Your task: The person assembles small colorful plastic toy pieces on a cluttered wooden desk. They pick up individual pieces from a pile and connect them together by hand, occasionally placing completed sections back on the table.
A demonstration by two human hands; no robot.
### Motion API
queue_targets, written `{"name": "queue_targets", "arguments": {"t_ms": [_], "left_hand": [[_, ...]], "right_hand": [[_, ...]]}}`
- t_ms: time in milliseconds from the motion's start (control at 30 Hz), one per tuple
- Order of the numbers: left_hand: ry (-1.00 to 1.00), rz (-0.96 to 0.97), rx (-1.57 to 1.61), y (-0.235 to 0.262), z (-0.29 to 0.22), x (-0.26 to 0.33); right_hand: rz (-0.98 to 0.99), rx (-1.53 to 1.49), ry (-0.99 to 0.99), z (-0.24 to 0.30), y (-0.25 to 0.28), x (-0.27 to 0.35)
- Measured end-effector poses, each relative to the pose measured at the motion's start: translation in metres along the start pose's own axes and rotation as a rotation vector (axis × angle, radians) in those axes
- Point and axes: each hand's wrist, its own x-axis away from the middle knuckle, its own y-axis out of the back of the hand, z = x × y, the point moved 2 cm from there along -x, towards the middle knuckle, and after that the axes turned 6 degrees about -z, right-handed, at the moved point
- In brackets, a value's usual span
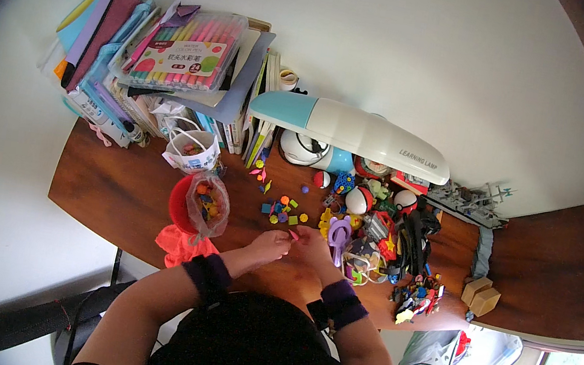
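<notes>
My left hand (269, 246) and my right hand (311, 247) meet close together over the wooden desk, fingers closed. At their fingertips is a small pink piece (293, 235), too small to name more exactly. Just beyond lie several small coloured toy pieces (284, 210), among them green squares and blue and yellow bits. More yellow and pink pieces (259, 172) are farther back. Left of my left hand stands a red tub (182, 203) with a clear plastic bag (214, 227) of small orange and yellow pieces in it. A purple toy (338, 239) lies right of my right hand.
A white and blue desk lamp (360, 136) stretches over the back. Heaped toys, including red-and-white balls (359, 201), cover the right side. Back left are a white basket (192, 159), books and a marker case (187, 51). A coral cloth (183, 245) hangs over the front edge.
</notes>
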Motion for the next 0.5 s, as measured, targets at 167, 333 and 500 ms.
{"name": "queue_targets", "arguments": {"t_ms": [167,333,500], "left_hand": [[0.221,-0.074,0.217,0.008,0.028,-0.024],[0.184,-0.166,0.162,-0.002,0.010,-0.013],[0.221,-0.191,0.160,0.004,0.022,-0.017]], "right_hand": [[0.034,0.133,0.003,0.000,-0.005,-0.004],[0.110,-0.057,-0.047,-0.017,-0.022,-0.005],[0.137,-0.083,-0.029,-0.015,-0.028,-0.002]]}}
